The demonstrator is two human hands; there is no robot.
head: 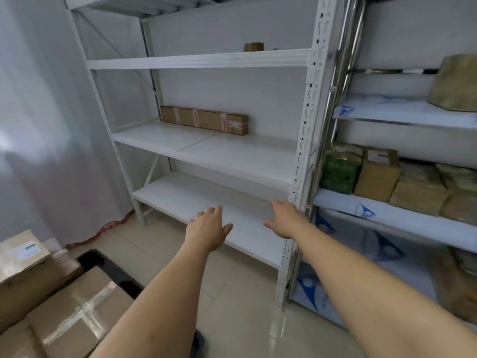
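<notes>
Nearest, behind and to the left of the left hand [209, 232], taped cardboard boxes [77, 313] are lying on the floor; at least two are showing.

Both arms are stretching forward. The left hand is hovering with its fingers straight and slightly spread, and it is gripping nothing. The right hand [285, 219] is likewise lying flat and spread, and it is holding nothing. Whether either set of fingertips is touching anything, I cannot tell.

Directly under and just beyond both hands, the lowest shelf board [178, 195] is sitting in the white rack. A seam is running across it near the left hand, so it is probably lying as two panels. It is looking stiff, flat and smooth, likely slippery to a bare palm and awkward rather than heavy. The front lip, with the hands set well apart, is looking like the best place to take hold.

The rack upright [302, 151] is standing just beside the right hand. Four shelf levels are showing in this rack.

Farther off, above both hands, one long cardboard box [204, 120] is resting on the middle shelf, and one small brown box [253, 47] is sitting higher up. To the right of the right hand, one green carton [339, 174] is standing among brown parcels.
</notes>
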